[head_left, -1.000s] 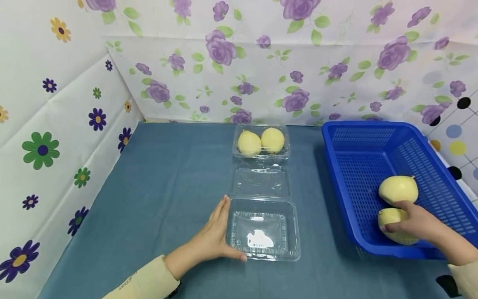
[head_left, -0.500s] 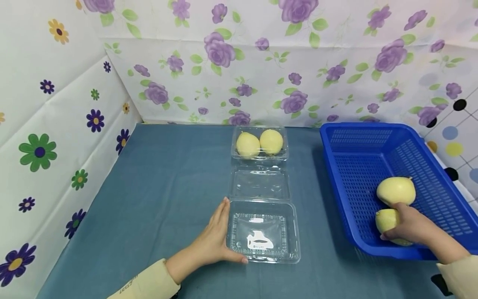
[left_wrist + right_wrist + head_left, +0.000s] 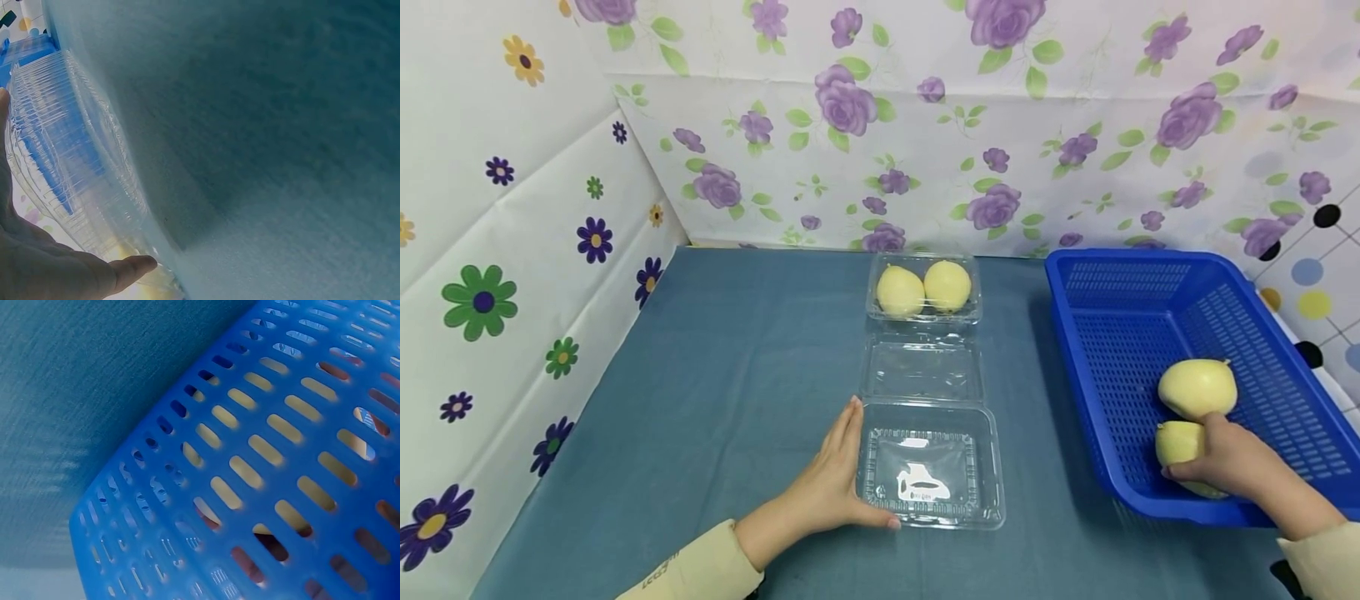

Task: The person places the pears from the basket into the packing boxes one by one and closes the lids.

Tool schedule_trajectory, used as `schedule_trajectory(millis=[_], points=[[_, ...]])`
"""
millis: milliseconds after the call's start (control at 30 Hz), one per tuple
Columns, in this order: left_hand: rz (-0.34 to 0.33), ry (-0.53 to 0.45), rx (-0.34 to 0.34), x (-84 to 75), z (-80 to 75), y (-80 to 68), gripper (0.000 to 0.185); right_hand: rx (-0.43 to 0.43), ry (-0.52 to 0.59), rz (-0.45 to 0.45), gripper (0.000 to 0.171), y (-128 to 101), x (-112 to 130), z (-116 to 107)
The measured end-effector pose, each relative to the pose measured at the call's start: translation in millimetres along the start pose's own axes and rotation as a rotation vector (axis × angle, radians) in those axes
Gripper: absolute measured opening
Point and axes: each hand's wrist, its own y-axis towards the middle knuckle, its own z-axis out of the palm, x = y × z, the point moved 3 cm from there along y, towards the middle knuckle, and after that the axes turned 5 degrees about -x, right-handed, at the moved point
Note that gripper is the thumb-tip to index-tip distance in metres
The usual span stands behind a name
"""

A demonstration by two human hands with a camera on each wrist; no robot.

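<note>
The left hand [image 3: 831, 483] lies flat with fingers straight, thumb spread along the clear box [image 3: 931, 467]. The right hand [image 3: 1221, 458] curls around a pear [image 3: 1176, 443].

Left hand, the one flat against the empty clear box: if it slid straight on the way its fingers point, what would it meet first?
Probably nothing soon: the left hand points up the blue cloth, alongside the open clamshell box; its path looks free to the flowered back wall.

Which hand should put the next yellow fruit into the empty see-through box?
The right hand, probably. It already grips a round yellow fruit inside the blue plastic basket. The left hand lies flat against the empty clear plastic box, steadying it.
</note>
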Motion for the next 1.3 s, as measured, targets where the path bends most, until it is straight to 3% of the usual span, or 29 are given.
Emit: schedule_trajectory(millis=[533, 933, 1300], points=[[0.005, 0.022, -0.011, 0.3, 0.3, 0.5, 0.144, -0.029, 0.000, 0.037, 0.077, -3, 2, -2], [0.002, 0.039, -0.025, 0.7, 0.3, -0.8, 0.143, -0.191, -0.018, -0.006, 0.075, -12, 18, -11], [0.011, 0.043, -0.042, 0.7, 0.9, -1.5, 0.143, -0.350, -0.018, -0.014, 0.086, -23, 43, -23]])
